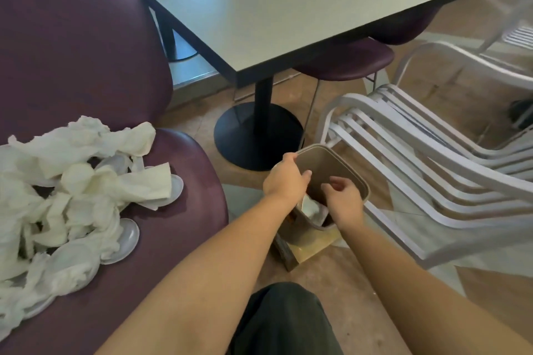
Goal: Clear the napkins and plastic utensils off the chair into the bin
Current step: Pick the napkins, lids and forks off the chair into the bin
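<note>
Napkins (72, 181) with plastic spoons (127, 235) under them are heaped on the purple chair (178, 228) seat, far left. Right of it, the bin (326, 167) is on the floor, white scrap inside. Left hand (284, 179) grips the bin's left rim. Right hand (344, 199) hovers over the opening, fingers loosely curled, holding nothing. White slatted chair (418, 153) at right.

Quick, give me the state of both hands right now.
Left hand: grips the rim of the bin.
Right hand: over the bin, fingers loosely curled, holding nothing visible.
</note>
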{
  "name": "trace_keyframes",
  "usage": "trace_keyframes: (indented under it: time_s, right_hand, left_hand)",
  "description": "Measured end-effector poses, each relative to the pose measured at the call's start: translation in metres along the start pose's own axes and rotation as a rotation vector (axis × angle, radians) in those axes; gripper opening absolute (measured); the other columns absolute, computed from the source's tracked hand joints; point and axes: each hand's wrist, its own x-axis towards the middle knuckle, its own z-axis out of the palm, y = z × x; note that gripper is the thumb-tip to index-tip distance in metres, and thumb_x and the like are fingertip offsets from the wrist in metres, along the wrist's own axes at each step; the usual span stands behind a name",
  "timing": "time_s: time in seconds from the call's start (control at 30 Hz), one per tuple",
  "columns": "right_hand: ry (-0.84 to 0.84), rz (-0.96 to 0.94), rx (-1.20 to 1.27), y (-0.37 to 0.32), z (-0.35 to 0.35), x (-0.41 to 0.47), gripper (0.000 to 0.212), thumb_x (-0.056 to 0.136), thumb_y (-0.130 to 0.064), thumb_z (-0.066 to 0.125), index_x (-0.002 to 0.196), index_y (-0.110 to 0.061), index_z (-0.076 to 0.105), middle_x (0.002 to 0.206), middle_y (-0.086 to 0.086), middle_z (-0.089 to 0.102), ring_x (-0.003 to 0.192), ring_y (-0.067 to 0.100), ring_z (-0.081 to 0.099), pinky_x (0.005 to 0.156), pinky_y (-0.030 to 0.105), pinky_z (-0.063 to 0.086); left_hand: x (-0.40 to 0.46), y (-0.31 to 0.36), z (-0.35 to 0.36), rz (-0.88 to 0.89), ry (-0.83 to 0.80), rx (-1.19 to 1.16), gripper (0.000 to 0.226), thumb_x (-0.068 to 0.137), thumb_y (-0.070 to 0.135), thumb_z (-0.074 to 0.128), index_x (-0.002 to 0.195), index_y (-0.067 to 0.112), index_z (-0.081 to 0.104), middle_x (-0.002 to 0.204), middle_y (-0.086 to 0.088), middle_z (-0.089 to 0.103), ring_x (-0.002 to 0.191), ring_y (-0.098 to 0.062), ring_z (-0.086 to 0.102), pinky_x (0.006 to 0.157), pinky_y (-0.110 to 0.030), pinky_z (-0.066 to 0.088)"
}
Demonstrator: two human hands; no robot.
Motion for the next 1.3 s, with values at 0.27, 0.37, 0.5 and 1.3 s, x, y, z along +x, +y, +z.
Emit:
trace_keyframes:
  time_s: [0.27, 0.37, 0.5, 1.3]
  right_hand:
    - [-0.185, -0.164, 0.042, -0.044, 0.035, -0.043, 0.022, 0.095, -0.020, 0.059, 0.117, -0.017, 0.062, 0.106, -0.005, 0.063, 0.098, 0.011, 0.058, 0.084, 0.026, 0.045]
    - [-0.281, -0.221, 0.050, -0.060, 0.063, -0.072, 0.022, 0.096, -0.019, 0.059, 0.117, -0.017, 0.064, 0.106, -0.006, 0.063, 0.098, 0.009, 0.056, 0.085, 0.024, 0.043]
    - [-0.400, -0.288, 0.041, -0.073, 0.096, -0.112, 0.013, 0.093, -0.019, 0.063, 0.106, -0.019, 0.067, 0.096, -0.007, 0.065, 0.092, 0.008, 0.060, 0.072, 0.017, 0.043]
    - [-0.484, -0.867, -0.586, -0.077, 0.208, -0.134, 0.065, 0.078, -0.041, 0.074, 0.137, -0.022, 0.052, 0.138, -0.003, 0.052, 0.132, 0.019, 0.040, 0.109, 0.034, 0.036]
  left_hand:
    - [-0.036, -0.033, -0.075, 0.094, 0.201, -0.069, 0.023, 0.098, 0.040, 0.048, 0.117, 0.033, 0.059, 0.100, 0.017, 0.063, 0.089, -0.006, 0.059, 0.072, -0.030, 0.049]
    - [-0.054, -0.060, -0.111, 0.050, 0.270, -0.045, 0.020, 0.097, 0.040, 0.049, 0.110, 0.035, 0.063, 0.101, 0.016, 0.067, 0.093, -0.008, 0.062, 0.076, -0.030, 0.047]
    - [-0.083, -0.099, -0.156, -0.021, 0.346, -0.045, 0.016, 0.095, 0.040, 0.051, 0.101, 0.035, 0.065, 0.098, 0.014, 0.069, 0.094, -0.011, 0.063, 0.083, -0.034, 0.050]
    - [-0.119, -0.220, -0.190, -0.043, 0.375, 0.355, 0.024, 0.085, 0.045, 0.063, 0.108, 0.036, 0.065, 0.106, 0.009, 0.060, 0.109, -0.017, 0.050, 0.090, -0.034, 0.042]
